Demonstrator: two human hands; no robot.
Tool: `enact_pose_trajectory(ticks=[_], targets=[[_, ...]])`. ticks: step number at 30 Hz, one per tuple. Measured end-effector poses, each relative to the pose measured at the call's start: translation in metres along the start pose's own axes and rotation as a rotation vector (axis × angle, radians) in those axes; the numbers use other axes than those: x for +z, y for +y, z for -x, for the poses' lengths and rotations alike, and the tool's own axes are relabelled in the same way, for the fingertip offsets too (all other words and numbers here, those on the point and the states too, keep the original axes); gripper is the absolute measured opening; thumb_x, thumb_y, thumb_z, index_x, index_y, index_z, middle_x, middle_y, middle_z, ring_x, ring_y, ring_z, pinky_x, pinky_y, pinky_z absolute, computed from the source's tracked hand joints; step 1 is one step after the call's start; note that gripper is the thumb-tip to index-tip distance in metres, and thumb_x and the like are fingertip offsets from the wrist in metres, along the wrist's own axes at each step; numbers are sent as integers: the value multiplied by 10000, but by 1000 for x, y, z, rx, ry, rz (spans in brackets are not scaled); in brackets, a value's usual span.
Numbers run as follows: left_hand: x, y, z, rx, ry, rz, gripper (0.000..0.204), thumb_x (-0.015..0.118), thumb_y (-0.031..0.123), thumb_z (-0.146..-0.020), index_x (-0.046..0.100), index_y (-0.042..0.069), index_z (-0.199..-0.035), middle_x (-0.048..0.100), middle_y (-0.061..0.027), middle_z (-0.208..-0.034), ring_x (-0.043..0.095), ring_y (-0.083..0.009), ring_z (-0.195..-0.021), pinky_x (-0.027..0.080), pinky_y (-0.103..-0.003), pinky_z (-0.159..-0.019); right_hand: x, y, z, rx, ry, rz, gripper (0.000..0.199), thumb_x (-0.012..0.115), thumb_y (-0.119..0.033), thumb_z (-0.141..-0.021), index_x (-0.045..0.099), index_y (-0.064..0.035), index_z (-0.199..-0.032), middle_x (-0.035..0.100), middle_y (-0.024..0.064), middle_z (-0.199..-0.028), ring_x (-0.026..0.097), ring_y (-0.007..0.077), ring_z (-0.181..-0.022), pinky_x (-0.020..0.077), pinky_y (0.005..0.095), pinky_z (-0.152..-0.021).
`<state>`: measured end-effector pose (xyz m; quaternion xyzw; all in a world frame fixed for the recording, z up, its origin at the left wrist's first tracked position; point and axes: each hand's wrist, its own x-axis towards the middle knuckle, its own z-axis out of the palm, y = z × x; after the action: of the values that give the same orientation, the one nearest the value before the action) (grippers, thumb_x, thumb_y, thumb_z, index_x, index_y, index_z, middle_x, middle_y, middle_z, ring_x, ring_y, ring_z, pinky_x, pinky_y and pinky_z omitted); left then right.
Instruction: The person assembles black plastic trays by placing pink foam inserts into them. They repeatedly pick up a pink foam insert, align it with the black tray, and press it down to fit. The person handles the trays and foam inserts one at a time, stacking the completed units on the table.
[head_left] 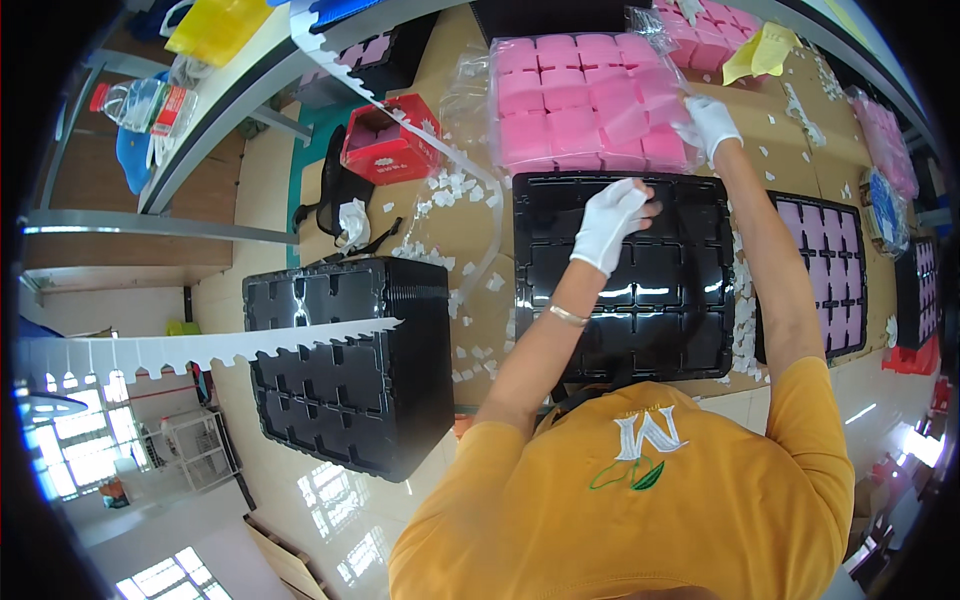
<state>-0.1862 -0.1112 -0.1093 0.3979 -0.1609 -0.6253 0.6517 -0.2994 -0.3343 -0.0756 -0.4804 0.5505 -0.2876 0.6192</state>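
My left hand (pixel 613 226), in a white glove with bare fingertips, hovers above a black plastic tray (pixel 545 275) with rows of compartments. Its fingers are curled together; whatever they may hold is too small to make out. Farther off, my right hand (pixel 711 124), also in a white glove, reaches to the right side of a clear bag of pink foam blocks (pixel 545 95). Its fingers are spread apart at the bag's edge, touching the film or the foam there. A paler pink patch shows beside those fingers, blurred.
At left stands a tall stack of black trays (pixel 415 340); a white toothed strip (pixel 210 348) crosses before it. Behind are a red box (pixel 392 140) and black straps (pixel 333 190). A tray with pink foam (pixel 825 265) lies right. White scraps (pixel 455 188) litter the cardboard surface.
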Motion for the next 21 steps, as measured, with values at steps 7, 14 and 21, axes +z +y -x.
enact_pose_trajectory(ticks=[7, 14, 21], targets=[[14, 3, -65, 61, 135, 667, 878, 669, 344, -874, 104, -30, -1434, 286, -246, -1420, 407, -432, -1273, 398, -549, -996, -12, -29, -25, 171, -208, -764, 332, 471, -258, -966, 439, -44, -1218, 404, 142, -1329, 566, 384, -1019, 573, 485, -662], [1, 26, -86, 257, 262, 803, 470, 666, 363, -866, 464, 59, -1162, 530, -103, -1091, 540, -258, -948, 458, -408, -794, -21, -20, -20, 157, -116, -773, 305, 413, -288, -992, 455, -28, -1145, 562, 145, -1119, 615, 364, -910, 600, 415, -577], [-21, 56, -74, 234, 407, 791, 290, 622, 355, -896, 530, 120, -1039, 574, -44, -857, 524, -177, -713, 405, -315, -599, -44, -1, -22, 249, -102, -675, 340, 410, -327, -990, 485, -23, -1122, 592, 189, -1087, 642, 319, -859, 568, 321, -490]])
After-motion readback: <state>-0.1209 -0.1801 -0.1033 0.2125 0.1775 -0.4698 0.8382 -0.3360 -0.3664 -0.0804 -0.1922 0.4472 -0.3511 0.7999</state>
